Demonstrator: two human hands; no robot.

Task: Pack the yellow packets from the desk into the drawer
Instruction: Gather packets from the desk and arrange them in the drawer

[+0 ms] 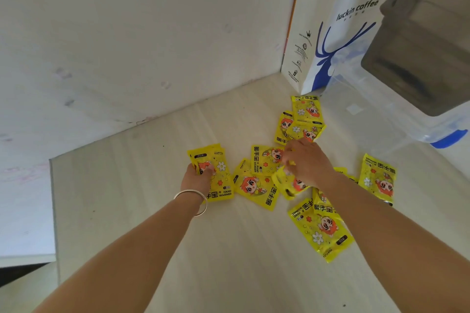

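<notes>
Head view shows yellow packets scattered on the pale desk (157, 236), the nearest one (321, 232) lying by my right forearm. My left hand (199, 177), a bangle (193, 199) on its wrist, grips a small stack of packets (216, 175), thumb curled over the top. My right hand (306, 159) pinches the edge of 1 lifted packet (287, 183). Farther back, more packets (306, 110) lie near a white paper bag (330, 40) and a clear plastic box (381, 109).

I saw yellow packets (255, 187) printed with orange-haired cartoon figures and white flowers, beside a white-and-blue paper bag (338, 33).
</notes>
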